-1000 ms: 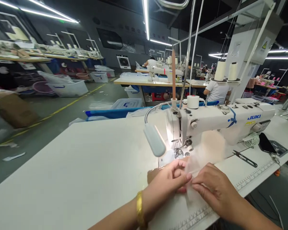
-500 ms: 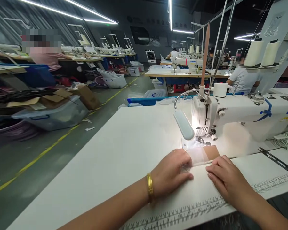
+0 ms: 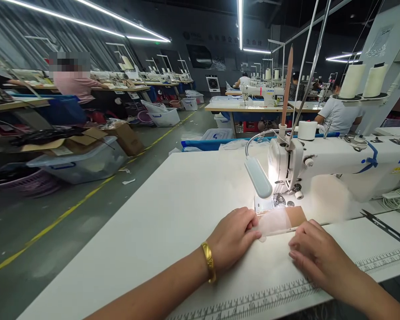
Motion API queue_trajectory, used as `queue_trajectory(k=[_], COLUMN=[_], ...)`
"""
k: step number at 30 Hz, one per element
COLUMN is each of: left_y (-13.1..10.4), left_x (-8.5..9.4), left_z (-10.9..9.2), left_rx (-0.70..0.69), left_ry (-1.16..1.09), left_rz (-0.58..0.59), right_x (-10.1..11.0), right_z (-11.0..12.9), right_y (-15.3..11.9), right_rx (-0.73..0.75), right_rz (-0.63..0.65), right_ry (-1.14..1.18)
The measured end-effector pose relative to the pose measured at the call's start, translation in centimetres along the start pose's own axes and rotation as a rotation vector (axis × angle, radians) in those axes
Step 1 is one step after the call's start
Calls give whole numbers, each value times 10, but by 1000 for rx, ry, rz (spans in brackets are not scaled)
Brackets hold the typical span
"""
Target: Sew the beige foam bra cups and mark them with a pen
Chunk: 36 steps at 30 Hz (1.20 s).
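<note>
A strip of sheer whitish fabric with a brown section at its right end lies on the white table, just in front of the sewing machine's presser foot. At the strip's left edge, my left hand, with a gold bracelet on the wrist, has its fingers closed on the fabric. My right hand rests by the brown end with fingers curled in, thumb close to the fingertips; whether anything is between them is hidden. The white sewing machine has its lamp lit over the needle area.
Black thread snips lie right of my right hand. A ruler tape runs along the table's front edge. A coil of pale cord sits beside the machine. Left across the aisle are a plastic bin and a person in pink.
My left hand has shifted slightly left along the fabric, baring more of its left end. The fingers of my right hand have curled in a little more. The whole view has shifted slightly.
</note>
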<state>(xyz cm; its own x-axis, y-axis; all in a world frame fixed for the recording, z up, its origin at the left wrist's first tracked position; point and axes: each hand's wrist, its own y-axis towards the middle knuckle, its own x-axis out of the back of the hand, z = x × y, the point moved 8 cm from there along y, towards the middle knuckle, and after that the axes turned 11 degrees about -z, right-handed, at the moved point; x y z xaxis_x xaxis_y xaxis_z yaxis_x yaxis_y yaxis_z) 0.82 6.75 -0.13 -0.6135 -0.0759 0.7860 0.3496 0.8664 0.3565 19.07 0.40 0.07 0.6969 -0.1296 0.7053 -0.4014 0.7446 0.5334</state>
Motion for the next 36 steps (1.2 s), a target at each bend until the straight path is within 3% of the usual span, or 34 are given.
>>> queue_trajectory(k=[4, 7, 8, 11, 13, 14, 16, 19, 21, 23, 26, 28, 32, 36], left_y=[-4, -4, -3, -6, -17, -24, -35, -44, -43, -39, -32, -29, -26, -27], left_x=[1, 16, 26, 59, 67, 64, 46, 22, 18, 16, 7, 4, 16, 9], left_z=[-38, -65, -70, -76, -76, -75, -68, -54, -47, -41, -35, -35, -32, -32], left_rx=[-258, -381, -413, -533, -671, -739, -789, -662, -546, -427, -303, -285, -246, -275], left_ry=[-73, -114, -96, -10, 14, 15, -3, -107, -151, -120, -52, -60, -108, -42], left_rz=[18, -6, -57, -311, -388, -364, -195, 21, -11, -80, -57, -37, -149, -35], right_x=[2, -6, -5, 18, 32, 32, 22, 5, 5, 7, 1, -4, -10, -12], right_z=[13, 13, 11, 10, 17, 21, 25, 20, 16, 15, 12, 10, 9, 8], right_y=[31, 49, 53, 50, 33, 23, 6, -10, -13, -11, -8, -6, -8, -9], right_rx=[135, 117, 94, 121, 240, 306, 400, 378, 322, 296, 268, 248, 245, 228], right_rz=[13, 144, 135, -149, -345, -373, -281, -34, 30, 38, 70, 85, 86, 99], right_ry=[-26, 18, 22, -35, -127, -179, -245, -148, -47, 17, 49, 37, 10, -20])
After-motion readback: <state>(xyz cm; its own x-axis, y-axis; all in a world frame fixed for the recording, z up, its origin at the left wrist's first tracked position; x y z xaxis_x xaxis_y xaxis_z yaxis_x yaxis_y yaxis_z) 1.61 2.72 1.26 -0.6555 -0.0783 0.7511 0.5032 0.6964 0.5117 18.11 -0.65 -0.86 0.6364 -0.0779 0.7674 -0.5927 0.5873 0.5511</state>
